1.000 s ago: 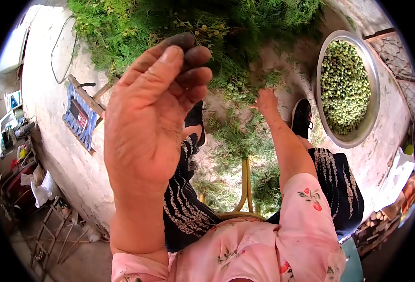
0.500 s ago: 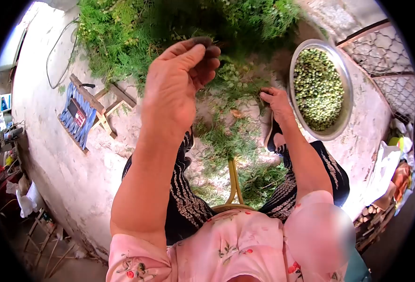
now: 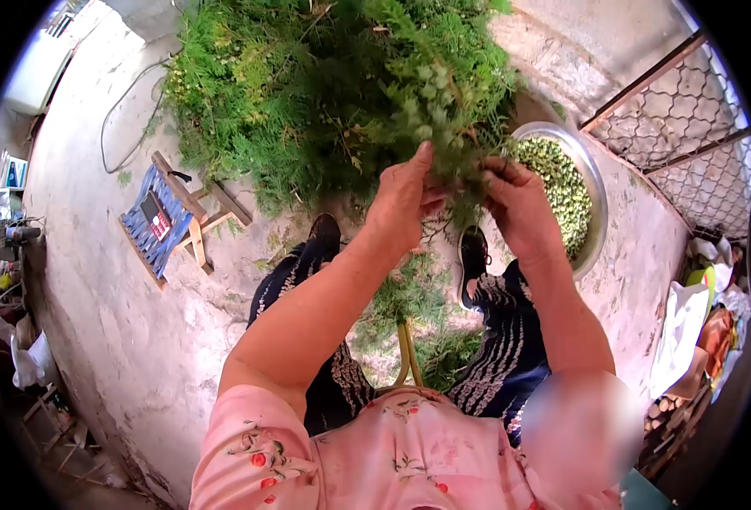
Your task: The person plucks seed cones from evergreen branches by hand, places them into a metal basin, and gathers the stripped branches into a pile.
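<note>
Green sprig [image 3: 430,106] is gripped by left hand [image 3: 403,200] and right hand [image 3: 521,204].

branch [image 3: 433,106]: green | basin [image 3: 599,208]: silver | shirt [image 3: 409,438]: pink, red-flowered | trousers [image 3: 504,361]: dark, pale-streaked

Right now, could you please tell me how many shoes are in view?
2: the left shoe, near the green pile, and the right shoe, near the metal basin. The green pile may hide others.
</note>
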A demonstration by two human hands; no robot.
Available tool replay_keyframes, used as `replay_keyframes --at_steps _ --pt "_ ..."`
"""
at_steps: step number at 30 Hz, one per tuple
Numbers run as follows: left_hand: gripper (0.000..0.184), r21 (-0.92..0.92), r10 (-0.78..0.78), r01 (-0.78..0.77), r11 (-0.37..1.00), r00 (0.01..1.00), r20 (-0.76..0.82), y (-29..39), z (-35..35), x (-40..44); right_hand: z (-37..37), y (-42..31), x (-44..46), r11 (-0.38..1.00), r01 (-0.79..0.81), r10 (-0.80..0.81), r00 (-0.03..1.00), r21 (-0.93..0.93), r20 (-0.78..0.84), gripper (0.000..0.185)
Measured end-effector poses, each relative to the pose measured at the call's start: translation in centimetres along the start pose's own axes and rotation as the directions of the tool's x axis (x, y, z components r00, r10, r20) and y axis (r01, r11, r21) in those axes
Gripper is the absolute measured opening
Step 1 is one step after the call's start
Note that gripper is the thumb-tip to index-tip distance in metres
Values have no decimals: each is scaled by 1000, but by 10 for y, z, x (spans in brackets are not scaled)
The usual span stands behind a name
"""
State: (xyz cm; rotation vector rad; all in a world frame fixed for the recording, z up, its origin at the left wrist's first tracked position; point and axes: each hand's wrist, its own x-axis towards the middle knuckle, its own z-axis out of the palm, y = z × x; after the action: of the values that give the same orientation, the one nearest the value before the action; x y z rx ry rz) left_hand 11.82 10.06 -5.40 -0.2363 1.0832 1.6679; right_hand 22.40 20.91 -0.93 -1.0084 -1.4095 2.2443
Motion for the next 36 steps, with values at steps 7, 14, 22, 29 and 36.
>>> replay_keyframes --at_steps 7,14,22,29,36 --pt "18 -115 291 -297 948 954 -72 16 -1 10 17 19 -6 939 -41 65 996 341 -59 17" --pt "19 -270 260 -295 917 953 -158 20 11 5 12 20 2 917 -14 52 995 399 -85 15" --pt "24 -292 433 -406 866 901 31 29 15 2 10 25 4 924 90 -54 993 371 -106 16" --pt "23 -415 578 -527 741 816 -3 67 10 -2 6 17 -5 952 112 -87 991 284 -100 17" --pt "24 -404 574 -560 723 813 -99 80 -13 5 -2 14 1 961 136 -105 985 240 -136 15"
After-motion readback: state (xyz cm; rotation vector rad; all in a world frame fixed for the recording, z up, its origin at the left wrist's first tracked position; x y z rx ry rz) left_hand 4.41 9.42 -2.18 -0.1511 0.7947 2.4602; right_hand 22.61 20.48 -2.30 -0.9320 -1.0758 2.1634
